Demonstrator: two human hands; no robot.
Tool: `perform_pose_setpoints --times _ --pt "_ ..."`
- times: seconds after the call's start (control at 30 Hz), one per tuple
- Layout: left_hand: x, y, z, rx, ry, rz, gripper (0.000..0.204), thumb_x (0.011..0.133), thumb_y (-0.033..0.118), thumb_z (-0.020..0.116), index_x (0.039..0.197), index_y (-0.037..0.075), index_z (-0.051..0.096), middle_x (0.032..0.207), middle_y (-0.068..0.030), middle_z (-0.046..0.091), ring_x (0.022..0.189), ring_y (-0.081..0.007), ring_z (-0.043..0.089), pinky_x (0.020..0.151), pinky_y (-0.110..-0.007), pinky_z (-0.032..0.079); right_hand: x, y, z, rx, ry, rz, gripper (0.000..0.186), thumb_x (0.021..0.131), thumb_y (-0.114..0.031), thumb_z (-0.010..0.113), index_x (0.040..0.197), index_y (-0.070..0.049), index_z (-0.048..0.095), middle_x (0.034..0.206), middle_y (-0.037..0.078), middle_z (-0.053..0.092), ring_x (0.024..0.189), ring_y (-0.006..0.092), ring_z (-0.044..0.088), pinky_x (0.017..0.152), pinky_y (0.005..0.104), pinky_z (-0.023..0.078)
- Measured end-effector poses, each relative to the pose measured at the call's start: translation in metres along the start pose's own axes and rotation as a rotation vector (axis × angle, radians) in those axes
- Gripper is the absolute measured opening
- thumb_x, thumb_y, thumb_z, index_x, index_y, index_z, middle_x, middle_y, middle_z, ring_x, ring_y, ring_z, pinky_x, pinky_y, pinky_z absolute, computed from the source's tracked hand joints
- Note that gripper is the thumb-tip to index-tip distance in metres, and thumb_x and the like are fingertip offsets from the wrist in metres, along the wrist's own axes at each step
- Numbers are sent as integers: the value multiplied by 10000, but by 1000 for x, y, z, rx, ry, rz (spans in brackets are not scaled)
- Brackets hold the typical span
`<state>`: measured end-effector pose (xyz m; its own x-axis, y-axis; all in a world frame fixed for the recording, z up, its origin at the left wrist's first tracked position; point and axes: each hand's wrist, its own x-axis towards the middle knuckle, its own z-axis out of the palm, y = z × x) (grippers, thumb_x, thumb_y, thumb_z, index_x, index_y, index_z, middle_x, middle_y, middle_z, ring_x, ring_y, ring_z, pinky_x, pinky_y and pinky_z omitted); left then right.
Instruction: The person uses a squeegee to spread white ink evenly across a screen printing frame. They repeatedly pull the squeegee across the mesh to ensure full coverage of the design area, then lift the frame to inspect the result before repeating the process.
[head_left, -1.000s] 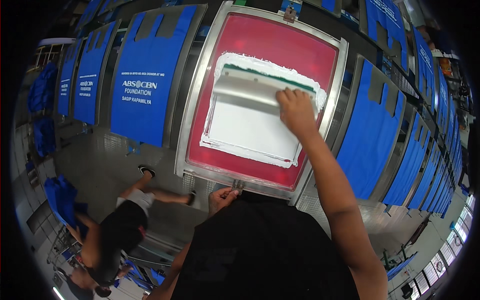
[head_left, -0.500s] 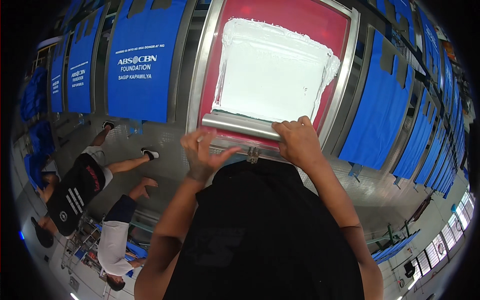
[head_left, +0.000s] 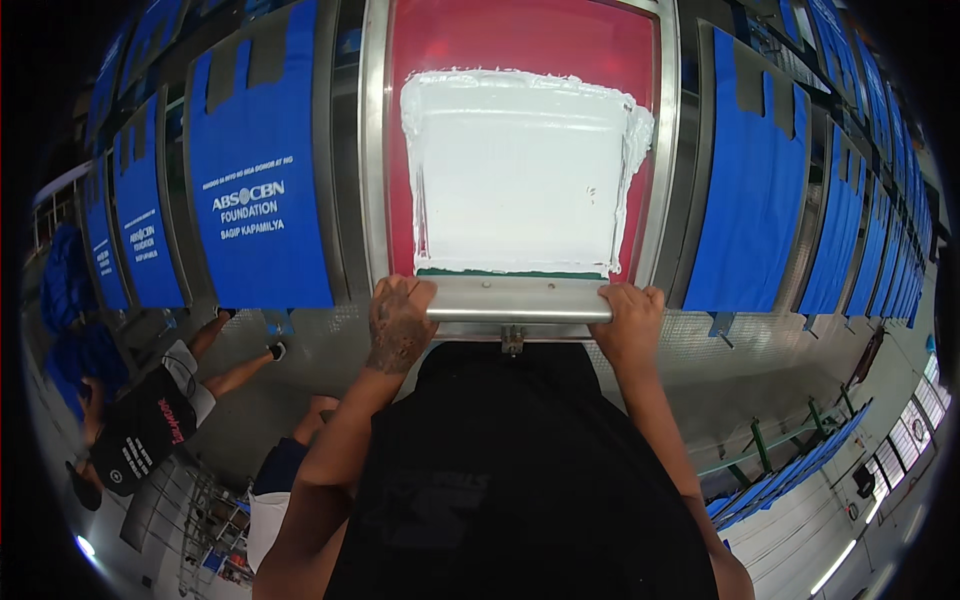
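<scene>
A squeegee with a metal bar (head_left: 516, 298) and a green blade edge lies across the near end of a pink printing screen (head_left: 520, 40) in a metal frame (head_left: 665, 140). My left hand (head_left: 402, 318), tattooed on the back, grips the squeegee's left end. My right hand (head_left: 630, 320) grips its right end, fingers curled over the bar. A broad rectangle of thick white ink (head_left: 520, 175) covers the middle of the screen, just beyond the blade. A small metal clamp (head_left: 512, 338) sits below the bar at the frame's front edge.
Rows of blue fabric pieces on metal boards stand left (head_left: 250, 160) and right (head_left: 745, 180), some printed in white. At lower left, a person in a black top (head_left: 130, 440) is beside blue fabric, near another person in white (head_left: 265, 520). A green rack (head_left: 760, 445) stands at lower right.
The squeegee has come from the screen's upper part to its near edge. My left hand left the front clamp, opened, then closed on the squeegee's left end; my right hand stayed gripping it.
</scene>
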<state>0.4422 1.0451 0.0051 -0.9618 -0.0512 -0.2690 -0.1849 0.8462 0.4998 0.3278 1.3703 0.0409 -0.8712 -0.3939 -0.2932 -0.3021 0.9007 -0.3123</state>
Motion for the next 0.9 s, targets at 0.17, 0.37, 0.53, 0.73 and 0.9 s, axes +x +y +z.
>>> perform_pose_setpoints --times 0.17,0.37,0.53,0.73,0.9 --pt "8 4 -1 -45 159 188 302 684 78 746 975 19 692 974 -135 635 928 -324 603 824 -470 489 -5 -12 5 -6 157 -13 284 653 -56 737 920 -106 655 902 43 666 852 238 628 851 465 381" --pt "157 -27 -18 114 328 213 311 699 169 793 975 68 695 972 -102 657 898 -329 625 854 -458 498 136 9 -15 -131 248 -54 464 508 -118 879 940 -107 712 913 66 672 875 257 634 872 482 387" --pt "249 -48 -54 -87 14 124 202 779 248 780 896 94 723 876 -174 696 820 -375 678 719 -430 546 219 13 -63 -203 45 -3 299 673 -286 833 885 -92 746 843 128 723 749 287 670 846 406 399" --pt "71 6 -31 62 136 159 177 823 197 719 935 60 704 916 -75 664 857 -279 626 800 -450 473 57 -9 -41 -121 108 -70 315 605 -71 789 893 -117 671 879 40 690 838 229 644 802 434 365" --pt "68 4 -11 87 232 180 199 748 94 701 938 34 706 926 -123 621 944 -304 599 839 -479 491 56 4 -13 -37 192 -134 425 545 -32 780 927 -122 616 959 34 664 909 217 630 810 457 364"
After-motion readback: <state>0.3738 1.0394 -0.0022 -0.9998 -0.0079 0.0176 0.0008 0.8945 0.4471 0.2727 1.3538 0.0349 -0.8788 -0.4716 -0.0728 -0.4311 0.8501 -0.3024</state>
